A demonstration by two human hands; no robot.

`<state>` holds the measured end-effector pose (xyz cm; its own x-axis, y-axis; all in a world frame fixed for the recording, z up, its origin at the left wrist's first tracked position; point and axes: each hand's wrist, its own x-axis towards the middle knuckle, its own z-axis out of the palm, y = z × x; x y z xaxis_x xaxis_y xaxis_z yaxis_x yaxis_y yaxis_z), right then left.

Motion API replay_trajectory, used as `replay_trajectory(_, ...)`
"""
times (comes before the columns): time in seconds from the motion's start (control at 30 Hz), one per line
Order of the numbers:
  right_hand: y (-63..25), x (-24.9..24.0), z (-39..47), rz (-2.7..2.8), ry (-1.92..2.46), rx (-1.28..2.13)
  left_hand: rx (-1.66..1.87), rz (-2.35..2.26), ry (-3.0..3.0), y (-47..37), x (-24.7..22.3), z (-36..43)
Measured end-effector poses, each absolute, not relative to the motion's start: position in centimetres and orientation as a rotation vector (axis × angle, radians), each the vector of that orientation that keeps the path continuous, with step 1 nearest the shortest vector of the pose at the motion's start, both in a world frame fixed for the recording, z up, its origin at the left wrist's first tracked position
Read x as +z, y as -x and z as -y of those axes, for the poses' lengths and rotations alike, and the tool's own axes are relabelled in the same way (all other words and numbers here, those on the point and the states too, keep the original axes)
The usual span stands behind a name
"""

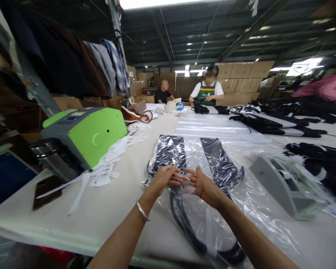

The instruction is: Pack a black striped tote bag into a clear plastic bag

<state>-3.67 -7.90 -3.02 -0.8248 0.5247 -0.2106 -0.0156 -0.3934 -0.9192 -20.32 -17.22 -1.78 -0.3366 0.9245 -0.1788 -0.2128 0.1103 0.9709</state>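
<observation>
In the head view, we are bringing both hands together at the lower middle of the frame over a clear plastic bag (197,149) that is holding a dark folded garment (170,151). Our left hand (165,177) is curling its fingers (176,178) around the near edge of the film, and our right hand (204,186) is meeting it with fingers (190,173) pinching the same edge, so both are closing on the bag's mouth and not spread flat. Dark straps (184,220) are trailing from the bag toward the bottom edge of the frame.

We are judging the bag to be light, thin and slippery, likely to crumple and slide under the fingers; the garment inside looks soft and limp, with no stiffness of its own. Taking hold at the open edge with both hands, as we are doing, seems the surest grip, since the smooth faces are offering little purchase.

The table (123,201) is covered in pale cloth and is running far back. At the left a green and grey machine (85,132) is sitting among paper labels (109,164); at the right a grey stand (282,183) is lying under film. At the upper middle two people are working at the far end, with cardboard boxes (240,74) stacked behind them.
</observation>
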Motion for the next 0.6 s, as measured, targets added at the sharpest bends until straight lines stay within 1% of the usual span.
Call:
replay_trajectory(0.1,3.2,-4.3,6.5,1.649,0.908,2.017,1.317,-1.363,-0.776,20.3,-4.0,13.9)
replay_trajectory(0.17,3.4,-5.3,6.1,1.674,0.974,1.93,1.277,-1.361,-0.812,20.2,-4.7,13.3)
replay_trajectory(0.33,4.2,-7.0,5.8,1.715,0.976,1.796,1.335,-1.483,-0.981,21.1,-3.5,15.7)
replay_trajectory(0.4,4.1,-7.6,5.5,1.705,0.966,1.801,1.402,-1.655,-1.084,22.4,-3.1,17.5)
replay_trajectory(0.47,3.9,-7.9,5.3,1.652,0.959,1.852,1.368,-1.96,-1.295,24.2,-3.2,19.5)
replay_trajectory(0.53,3.7,-7.8,5.2,1.602,0.954,1.908,1.17,-2.268,-1.528,25.9,-3.7,21.2)
replay_trajectory(0.6,3.6,-7.0,5.1,1.571,0.953,1.966,0.954,-2.415,-1.635,27.2,-4.2,22.2)
